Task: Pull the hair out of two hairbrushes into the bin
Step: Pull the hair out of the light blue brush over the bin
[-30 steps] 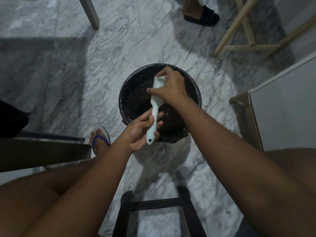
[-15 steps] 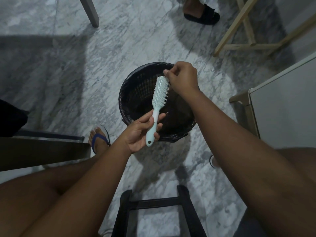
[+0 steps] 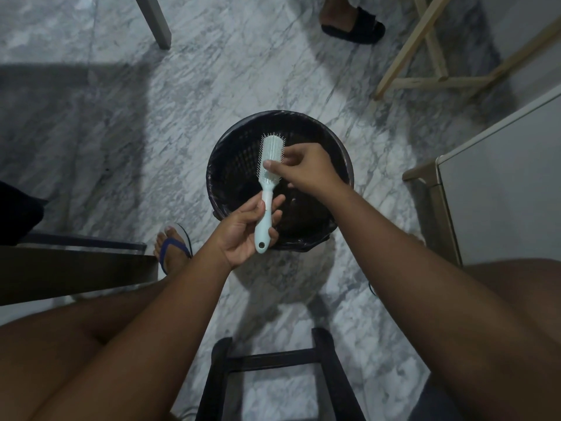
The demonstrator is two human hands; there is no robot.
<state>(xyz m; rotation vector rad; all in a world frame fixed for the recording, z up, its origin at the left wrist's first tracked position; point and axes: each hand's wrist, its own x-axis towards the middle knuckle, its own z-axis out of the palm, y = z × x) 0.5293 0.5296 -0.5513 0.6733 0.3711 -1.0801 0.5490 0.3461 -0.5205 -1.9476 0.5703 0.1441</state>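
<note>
A pale mint hairbrush (image 3: 268, 183) is held upright over a round black bin (image 3: 340, 153) lined with a dark bag. My left hand (image 3: 243, 230) grips the brush handle near its lower end. My right hand (image 3: 303, 168) pinches at the bristles on the lower part of the brush head, thumb and fingertips together. Any hair between the fingers is too fine to make out. Only this one brush is in view.
The marble floor surrounds the bin. A dark stool frame (image 3: 273, 360) stands between my knees. A wooden rack (image 3: 431, 71) is at the far right, a white cabinet (image 3: 501, 183) on the right, another person's sandalled foot (image 3: 352, 25) at the top.
My right hand has moved from the top of the brush head down to its lower bristles. The brush head has tilted slightly left. My left hand keeps its hold on the handle.
</note>
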